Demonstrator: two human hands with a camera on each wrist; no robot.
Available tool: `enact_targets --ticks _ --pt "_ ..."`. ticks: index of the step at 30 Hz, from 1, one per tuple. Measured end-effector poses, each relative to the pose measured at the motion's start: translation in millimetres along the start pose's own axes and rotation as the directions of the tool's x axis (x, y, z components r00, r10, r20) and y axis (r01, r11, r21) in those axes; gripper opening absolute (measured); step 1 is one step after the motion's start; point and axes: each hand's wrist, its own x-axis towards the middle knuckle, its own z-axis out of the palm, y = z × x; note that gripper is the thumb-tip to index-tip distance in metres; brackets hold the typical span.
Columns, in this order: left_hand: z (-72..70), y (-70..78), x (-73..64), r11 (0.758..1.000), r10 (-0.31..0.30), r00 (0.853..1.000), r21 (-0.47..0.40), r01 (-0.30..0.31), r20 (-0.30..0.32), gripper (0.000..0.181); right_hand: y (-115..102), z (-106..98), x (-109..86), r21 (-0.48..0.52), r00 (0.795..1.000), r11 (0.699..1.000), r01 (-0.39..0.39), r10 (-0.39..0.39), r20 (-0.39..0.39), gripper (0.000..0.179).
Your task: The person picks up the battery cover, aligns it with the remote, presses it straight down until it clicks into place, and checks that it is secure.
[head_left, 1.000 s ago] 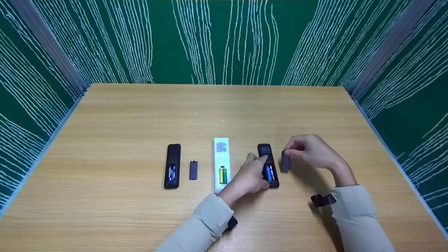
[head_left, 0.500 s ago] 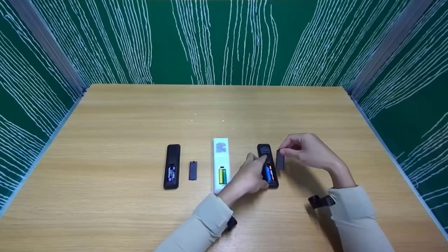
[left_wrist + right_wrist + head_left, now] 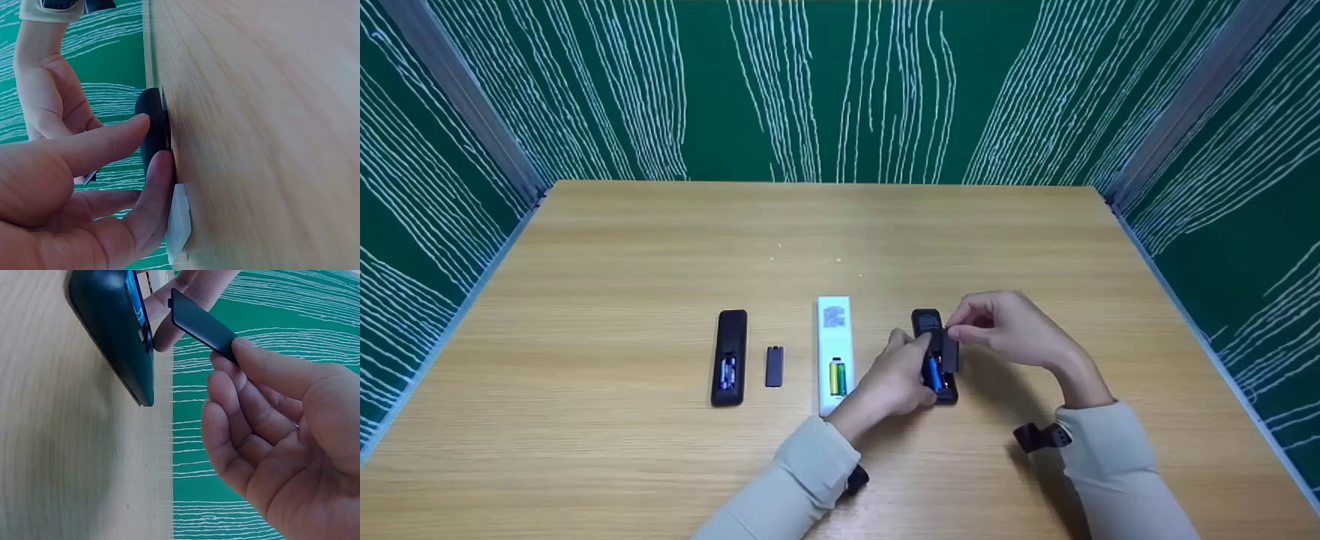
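My left hand (image 3: 894, 379) holds the right-hand black remote control (image 3: 927, 321), which lies back side up on the table. In its uncovered battery compartment a blue battery (image 3: 935, 373) shows; the rest is partly hidden. Between thumb and fingertips my right hand (image 3: 1009, 330) pinches a black battery cover (image 3: 951, 352) at its far end. The right wrist view has this cover (image 3: 202, 325) tilted and raised off the remote (image 3: 107, 326), its small tab end towards the compartment. From the left wrist view, thumb and fingers grip the remote's sides (image 3: 147, 107).
Left of my left hand lies a white remote (image 3: 833, 330) with yellow and green batteries exposed. Farther left are a second black remote (image 3: 730, 330) with batteries showing and its loose cover (image 3: 774, 366). Small white bits (image 3: 838, 259) dot the table (image 3: 660, 247).
My right hand has moved left with the battery cover, from beside the black remote to over its compartment. My left hand keeps its place on the remote.
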Motion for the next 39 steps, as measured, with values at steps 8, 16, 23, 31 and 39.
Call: enact_targets --ticks 8,16,23,31,39 --pt "0.7 -1.0 0.8 1.0 0.018 1.0 0.012 -0.018 -0.007 0.073 1.5 4.4 1.3 -0.014 1.0 1.0 0.013 -0.013 0.013 0.004" --pt "0.6 -1.9 0.4 1.0 0.027 1.0 0.013 -0.027 -0.01 0.074 0.7 8.3 3.1 -0.012 0.999 1.0 0.012 -0.011 0.054 0.003" --pt "1.0 -1.0 0.6 1.0 0.01 1.0 0.02 -0.01 -0.007 0.08 1.6 9.5 3.8 -0.017 0.996 1.0 -0.001 0.003 0.09 0.004" --pt "0.7 -0.4 -0.6 1.0 0.004 1.0 0.01 -0.004 -0.001 0.084 0.4 11.0 3.4 -0.01 0.995 1.0 0.004 -0.003 0.097 0.005" --pt "0.5 -0.5 -0.8 1.0 -0.01 1.0 -0.003 0.01 0.005 0.085 0.5 11.5 3.7 0.001 0.995 1.0 0.007 -0.007 0.104 0.004"
